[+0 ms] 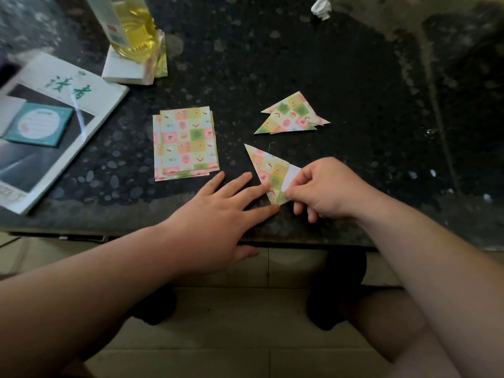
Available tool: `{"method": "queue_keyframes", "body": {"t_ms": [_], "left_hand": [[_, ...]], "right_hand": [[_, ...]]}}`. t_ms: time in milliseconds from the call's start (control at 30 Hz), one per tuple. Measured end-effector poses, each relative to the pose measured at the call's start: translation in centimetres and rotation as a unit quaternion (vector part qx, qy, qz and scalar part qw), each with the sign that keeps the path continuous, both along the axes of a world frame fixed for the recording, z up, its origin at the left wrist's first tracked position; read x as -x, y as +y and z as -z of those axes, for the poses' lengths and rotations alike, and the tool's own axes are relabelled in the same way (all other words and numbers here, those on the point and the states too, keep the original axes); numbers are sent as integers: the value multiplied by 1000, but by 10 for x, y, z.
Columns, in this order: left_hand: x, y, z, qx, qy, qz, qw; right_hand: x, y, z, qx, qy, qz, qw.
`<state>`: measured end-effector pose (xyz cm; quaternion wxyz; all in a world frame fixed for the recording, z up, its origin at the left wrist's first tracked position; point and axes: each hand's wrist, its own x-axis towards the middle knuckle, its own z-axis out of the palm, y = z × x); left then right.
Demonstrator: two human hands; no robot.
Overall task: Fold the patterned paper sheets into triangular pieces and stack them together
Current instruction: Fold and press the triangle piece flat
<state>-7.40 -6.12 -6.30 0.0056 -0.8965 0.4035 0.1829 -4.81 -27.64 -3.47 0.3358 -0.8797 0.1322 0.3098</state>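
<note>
Head view: half-folded sheet (pixel 268 170) lies on the dark speckled table (pixel 313 64), near the front edge, pointed tip aiming away to the left, white underside showing on its right side. Left hand (pixel 215 216) lies flat with fingers straight and spread, two fingertips pressing on the sheet's left and bottom edge, gripping nothing. Right hand (pixel 330 189) is curled, thumb and forefinger pinching the sheet's right flap where the white shows.

Stack of flat sheets (pixel 185 144) sits left of the hands, edges slightly uneven, apart from the folded one. Pile of finished triangles (pixel 293 114) is behind the hands, pieces overlapping, points fanned out.

Far left: magazine (pixel 68 85) with a teal card (pixel 38 124) lying on it. Behind: bottle of yellow liquid (pixel 133 25) standing on a white box (pixel 120 69). Crumpled white paper (pixel 321 8) at the far edge.
</note>
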Motion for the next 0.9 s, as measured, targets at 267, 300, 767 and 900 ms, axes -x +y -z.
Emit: {"method": "queue_keyframes", "body": {"t_ms": [267, 300, 767, 900], "left_hand": [[1, -2, -1, -15, -3, 1, 1000], [2, -2, -1, -13, -3, -2, 1000], [9, -16, -6, -18, -18, -37, 999], [13, -18, -5, -4, -23, -63, 998]], "right_hand": [[0, 0, 2, 2, -2, 4, 1000], [0, 0, 2, 4, -2, 4, 1000], [0, 0, 6, -17, -2, 20, 1000], [1, 0, 5, -10, -3, 15, 1000]]}}
